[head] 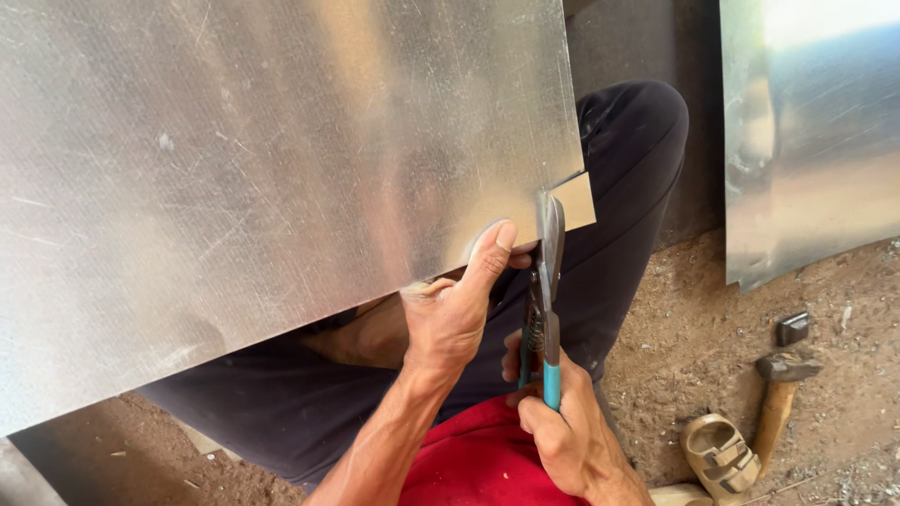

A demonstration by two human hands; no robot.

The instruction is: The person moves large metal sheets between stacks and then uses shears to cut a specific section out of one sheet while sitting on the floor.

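A large shiny metal sheet (262,159) rests across my knees and fills most of the view. My left hand (455,305) grips its near edge, thumb pressed on top close to the cut. My right hand (562,431) holds tin snips (547,300) with blue handles. The blades bite into the sheet's near right corner, where a small square tab (574,199) is partly cut free.
A second metal sheet (806,131) leans at the right. On the dirt ground at the lower right lie a wooden-handled hammer (778,394), a small dark metal block (792,328) and a tan sandal (720,454).
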